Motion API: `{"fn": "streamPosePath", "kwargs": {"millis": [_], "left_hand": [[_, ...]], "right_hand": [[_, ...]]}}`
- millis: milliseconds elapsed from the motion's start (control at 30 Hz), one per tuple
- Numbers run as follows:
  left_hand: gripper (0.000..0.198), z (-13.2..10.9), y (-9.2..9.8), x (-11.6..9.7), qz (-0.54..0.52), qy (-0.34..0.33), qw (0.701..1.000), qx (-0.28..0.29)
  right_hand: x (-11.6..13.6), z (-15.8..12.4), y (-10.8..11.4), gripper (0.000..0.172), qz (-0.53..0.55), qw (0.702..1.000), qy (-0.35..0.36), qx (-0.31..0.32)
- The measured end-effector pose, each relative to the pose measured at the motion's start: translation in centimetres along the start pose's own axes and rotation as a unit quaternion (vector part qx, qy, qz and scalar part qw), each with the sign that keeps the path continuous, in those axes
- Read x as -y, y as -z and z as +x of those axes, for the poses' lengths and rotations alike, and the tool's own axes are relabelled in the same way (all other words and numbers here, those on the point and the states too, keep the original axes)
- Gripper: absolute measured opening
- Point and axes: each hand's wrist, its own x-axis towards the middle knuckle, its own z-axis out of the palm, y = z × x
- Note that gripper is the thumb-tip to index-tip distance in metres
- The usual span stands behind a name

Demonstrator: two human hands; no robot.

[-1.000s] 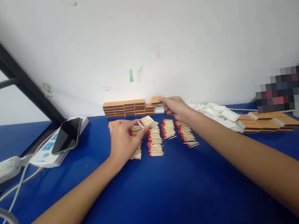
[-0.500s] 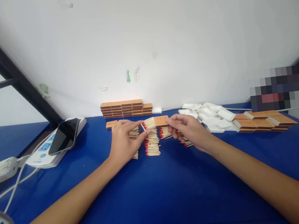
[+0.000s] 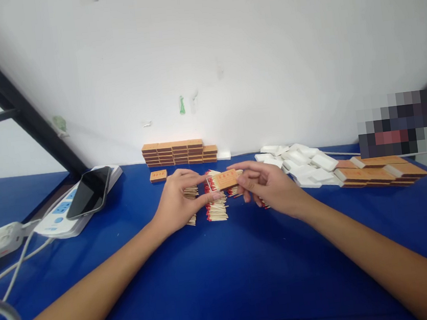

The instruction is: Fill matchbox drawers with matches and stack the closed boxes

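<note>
Pinching the exposed end of a small white cardboard tray, the left hand has thumb and forefinger parted only by the tray's width, while the right hand grips the far end of an orange printed matchbox sleeve between thumb and curled fingers. The tray sits partly inside the sleeve — red match heads show at its open left end — and both are held above loose rows of red-tipped wooden matches on a glossy blue tabletop. Behind them, against the white wall, stands a neat stack of orange matchboxes with dark brown sides, and a single orange matchbox lies in front of it. To the right is a jumbled heap of white trays, next to a block of orange boxes; at the left, a black-screened phone rests on a white power strip.
</note>
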Motion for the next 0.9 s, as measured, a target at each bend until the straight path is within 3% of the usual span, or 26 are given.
{"fn": "streamPosePath", "kwargs": {"millis": [200,433,633,733,800,833,867,900], "left_hand": [[0.05,-0.4,-0.3,-0.6,0.024,-0.056,0.997,0.047],[0.066,-0.7,-0.5,-1.0,0.043,-0.071,0.996,0.026],[0.041,0.1,0.5,-1.0,0.065,-0.032,0.997,0.01],[0.038,1.5,2.5,0.8,0.123,-0.051,0.991,0.021],[0.039,2.5,4.2,2.9,0.173,-0.04,0.984,-0.003],[0.038,3.0,5.0,4.0,0.196,-0.03,0.98,-0.018],[0.038,3.3,5.7,5.2,0.217,-0.011,0.976,-0.018],[0.038,3.6,6.2,6.4,0.236,0.008,0.972,-0.011]], "right_hand": [[-0.4,-0.6,-1.5,0.056,0.022,0.999,0.005,0.032],[0.5,-1.1,-2.1,0.058,0.031,0.997,0.001,0.067],[0.0,-0.3,-1.3,0.062,0.033,0.999,-0.006,0.001],[1.0,-0.3,-1.2,0.059,0.012,0.998,-0.013,-0.053],[2.0,-1.6,-2.4,0.043,0.025,0.997,-0.018,-0.071],[2.4,-2.8,-3.5,0.034,0.062,0.997,-0.029,-0.03],[2.7,-4.2,-4.9,0.03,0.126,0.989,-0.047,0.056],[2.7,-6.0,-6.5,0.031,0.199,0.961,-0.063,0.182]]}}
